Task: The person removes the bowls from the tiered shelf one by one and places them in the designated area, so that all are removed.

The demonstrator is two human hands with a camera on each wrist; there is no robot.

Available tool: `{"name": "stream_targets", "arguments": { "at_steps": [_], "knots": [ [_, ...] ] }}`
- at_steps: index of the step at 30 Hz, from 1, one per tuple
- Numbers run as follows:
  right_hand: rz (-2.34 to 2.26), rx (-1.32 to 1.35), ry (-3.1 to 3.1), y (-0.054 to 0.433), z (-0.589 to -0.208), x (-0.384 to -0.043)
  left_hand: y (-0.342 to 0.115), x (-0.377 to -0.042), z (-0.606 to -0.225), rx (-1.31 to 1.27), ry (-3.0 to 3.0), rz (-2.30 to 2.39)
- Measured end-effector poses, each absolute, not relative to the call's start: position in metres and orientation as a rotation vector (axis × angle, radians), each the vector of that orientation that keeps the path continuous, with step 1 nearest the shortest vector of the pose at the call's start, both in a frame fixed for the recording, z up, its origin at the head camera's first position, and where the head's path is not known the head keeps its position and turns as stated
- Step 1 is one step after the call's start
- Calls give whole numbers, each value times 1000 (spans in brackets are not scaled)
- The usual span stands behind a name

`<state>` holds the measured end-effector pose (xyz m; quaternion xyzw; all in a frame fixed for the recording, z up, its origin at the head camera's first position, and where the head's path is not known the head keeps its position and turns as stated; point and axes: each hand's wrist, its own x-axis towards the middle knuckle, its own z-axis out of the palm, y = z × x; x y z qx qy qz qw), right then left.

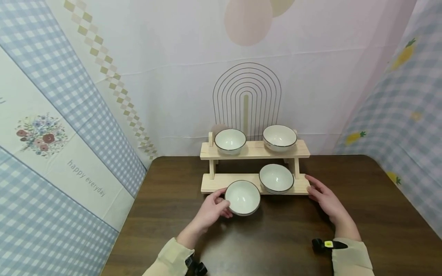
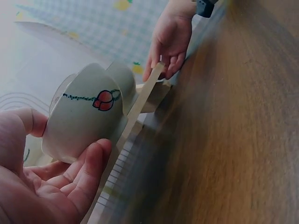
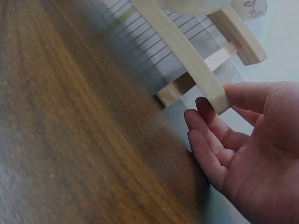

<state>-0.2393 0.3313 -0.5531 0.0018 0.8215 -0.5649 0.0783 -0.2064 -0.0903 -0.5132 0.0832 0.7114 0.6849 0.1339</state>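
Note:
My left hand [image 1: 213, 210] holds a white bowl [image 1: 243, 197] with a dark rim by its left side, thumb and fingers on its wall. The bowl is in front of the lower board's left part. In the left wrist view, this bowl [image 2: 86, 114] shows a red flower and green dotted line outside. At the right end of a two-tier wooden rack [image 1: 255, 150], my right hand [image 1: 324, 197] grips the lower board, thumb on one face and fingers beneath in the right wrist view. A second bowl [image 1: 276, 178] sits on that lower board's right part.
Two more white bowls stand on the upper board, one left [image 1: 230, 141] and one right [image 1: 279, 138]. The rack rests on a dark wooden table [image 1: 269, 245], near a patterned cloth backdrop [image 1: 179, 96]. Checked cloth [image 1: 407, 126] hangs at the sides.

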Motion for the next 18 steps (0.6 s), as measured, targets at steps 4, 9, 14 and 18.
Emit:
{"name": "stream_targets", "arguments": {
  "at_steps": [4, 9, 14, 18],
  "knots": [
    [-1700, 12, 2451, 331, -554, -240, -85, -206, -515, 292, 2057, 1941],
    [-1701, 15, 2442, 331, -555, -241, -78, -204, -516, 319, 2049, 1899],
    [-1703, 28, 2430, 330, -554, -240, -71, -202, -517, 334, 2041, 1877],
    [-1704, 44, 2417, 331, -552, -238, -66, -199, -518, 342, 2041, 1852]
  ]
}}
